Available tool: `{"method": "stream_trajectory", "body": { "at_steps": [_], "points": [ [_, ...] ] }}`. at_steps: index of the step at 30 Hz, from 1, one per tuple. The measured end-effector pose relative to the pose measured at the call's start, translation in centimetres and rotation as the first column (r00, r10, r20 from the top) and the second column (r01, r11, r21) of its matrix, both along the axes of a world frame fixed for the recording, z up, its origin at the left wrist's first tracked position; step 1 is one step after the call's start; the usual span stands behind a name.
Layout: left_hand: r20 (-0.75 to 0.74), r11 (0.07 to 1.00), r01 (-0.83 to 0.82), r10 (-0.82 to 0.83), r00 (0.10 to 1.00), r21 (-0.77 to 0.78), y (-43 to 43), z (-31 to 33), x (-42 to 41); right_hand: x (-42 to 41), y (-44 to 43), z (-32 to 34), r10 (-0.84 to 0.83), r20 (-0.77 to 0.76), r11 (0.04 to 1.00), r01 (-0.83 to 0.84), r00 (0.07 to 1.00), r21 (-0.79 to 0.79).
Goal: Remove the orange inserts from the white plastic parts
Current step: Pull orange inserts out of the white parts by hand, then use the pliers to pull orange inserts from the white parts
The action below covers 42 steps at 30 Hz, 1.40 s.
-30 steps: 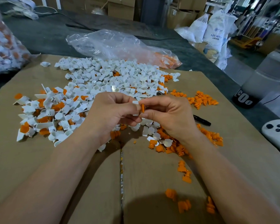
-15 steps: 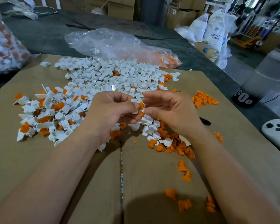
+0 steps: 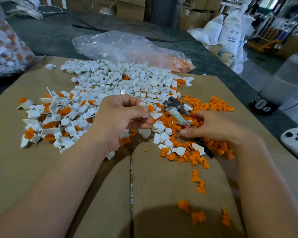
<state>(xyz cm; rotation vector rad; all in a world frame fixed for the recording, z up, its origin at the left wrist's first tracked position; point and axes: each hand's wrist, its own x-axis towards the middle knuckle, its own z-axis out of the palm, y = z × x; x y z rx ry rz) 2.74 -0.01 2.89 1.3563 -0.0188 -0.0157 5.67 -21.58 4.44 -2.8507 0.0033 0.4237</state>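
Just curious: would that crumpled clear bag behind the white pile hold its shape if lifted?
Probably not: the clear bag looks thin and wrinkled, so it would likely flop. The orange pieces in its right end would probably drag that end down.

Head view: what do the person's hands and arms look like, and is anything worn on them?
Nothing worn shows. The left hand and the right hand are bare, with no gloves and no rings on the fingers that show. The left forearm and the right forearm are uncovered to the frame edge: no sleeves, watch, bands or markings.
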Motion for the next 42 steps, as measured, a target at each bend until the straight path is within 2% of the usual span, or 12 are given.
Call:
{"method": "stream_trajectory", "body": {
  "at_steps": [3, 8, 15, 19, 23, 29, 42],
  "points": [
    [0.005, 1.000, 0.006, -0.006, 1.000, 0.002, 0.0, -0.1, -0.1, 0.4, 0.3, -0.4, -0.022, 0.039, 0.996, 0.025, 0.999, -0.082],
    [0.010, 1.000, 0.002, -0.002, 1.000, 0.001, 0.0, -0.1, 0.1, 0.6, 0.7, -0.6, -0.053, 0.113, 0.994, 0.063, 0.992, -0.094],
    [0.012, 0.999, -0.033, 0.034, 0.999, -0.041, 0.1, -0.3, 0.2, 0.7, 1.2, -0.6, -0.064, 0.357, 0.986, 0.115, 0.932, -0.124],
    [0.041, 0.995, -0.063, 0.066, 0.997, -0.077, 0.2, -0.5, 0.4, 0.6, 1.5, -0.4, -0.061, 0.469, 0.998, 0.068, 0.881, 0.001],
    [0.053, 0.990, -0.085, 0.092, 0.994, -0.114, 0.2, -0.6, 0.5, -0.3, 1.9, 0.1, -0.045, 0.580, 0.987, -0.052, 0.814, 0.149],
    [0.084, 0.977, -0.140, 0.154, 0.984, -0.159, 0.0, -0.6, 0.6, -1.1, 3.5, -0.2, 0.088, 0.537, 0.973, -0.188, 0.839, 0.134],
    [0.139, 0.958, -0.213, 0.242, 0.960, -0.193, 0.0, -0.5, 0.7, -1.6, 4.4, -0.8, 0.210, 0.500, 0.934, -0.324, 0.840, 0.153]
  ]
}}
